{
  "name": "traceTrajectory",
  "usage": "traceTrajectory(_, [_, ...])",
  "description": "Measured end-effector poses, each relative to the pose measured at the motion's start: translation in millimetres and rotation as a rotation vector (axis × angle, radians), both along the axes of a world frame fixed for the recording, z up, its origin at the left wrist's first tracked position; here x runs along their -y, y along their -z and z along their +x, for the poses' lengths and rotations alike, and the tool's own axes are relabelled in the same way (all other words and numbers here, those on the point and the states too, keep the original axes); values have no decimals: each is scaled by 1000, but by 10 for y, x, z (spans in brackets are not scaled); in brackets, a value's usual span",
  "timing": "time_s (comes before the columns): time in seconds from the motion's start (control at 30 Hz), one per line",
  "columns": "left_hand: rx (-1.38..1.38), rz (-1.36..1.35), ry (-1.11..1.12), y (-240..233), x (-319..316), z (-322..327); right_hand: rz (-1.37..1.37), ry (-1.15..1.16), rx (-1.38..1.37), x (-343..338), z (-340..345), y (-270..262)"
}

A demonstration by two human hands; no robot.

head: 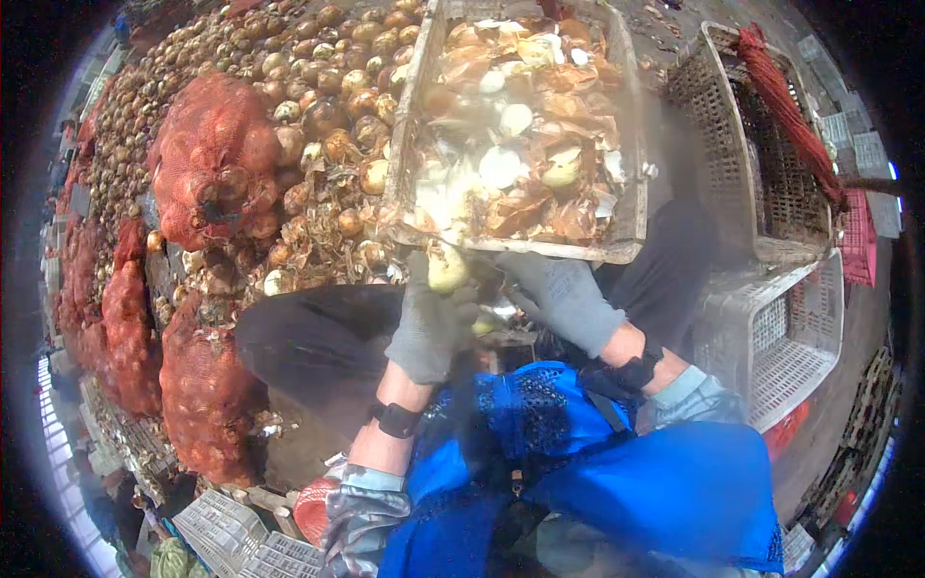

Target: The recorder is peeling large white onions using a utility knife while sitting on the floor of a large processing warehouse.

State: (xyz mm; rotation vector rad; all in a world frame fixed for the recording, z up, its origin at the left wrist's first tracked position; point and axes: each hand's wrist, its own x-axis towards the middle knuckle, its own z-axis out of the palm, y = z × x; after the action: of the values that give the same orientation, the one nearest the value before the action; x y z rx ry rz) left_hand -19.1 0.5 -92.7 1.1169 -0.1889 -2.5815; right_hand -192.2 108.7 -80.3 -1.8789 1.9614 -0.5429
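My left hand (437, 321), in a grey knit glove, grips a pale peeled onion (446, 267) at the near edge of a crate. My right hand (560, 289), gloved alike, is just right of it with the fingers curled inward. Whether it holds a tool is hidden by the glove and haze. Before both hands stands a dirty plastic crate (632, 249) full of brown onion skins (571, 108) and cut white pieces. A peeled onion (562, 167) lies among the skins. Below the hands, between my knees, another pale thing is partly visible.
Loose unpeeled onions (347, 43) cover the floor at the upper left. Red mesh sacks of onions (217, 152) stand along the left. Slatted plastic crates (715, 137) are at the right, one tipped on its side (802, 339). A red mesh bundle (791, 108) hangs over a crate.
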Motion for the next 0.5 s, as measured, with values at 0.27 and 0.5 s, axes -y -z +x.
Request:
traceTrajectory(0.27, [33,-7,-21,-286,-41,-149,222,118,-161,169,162,158])
traceTrajectory(0.5, [-96,-368,90,-10,-47,167,19,401,223,134,153,161])
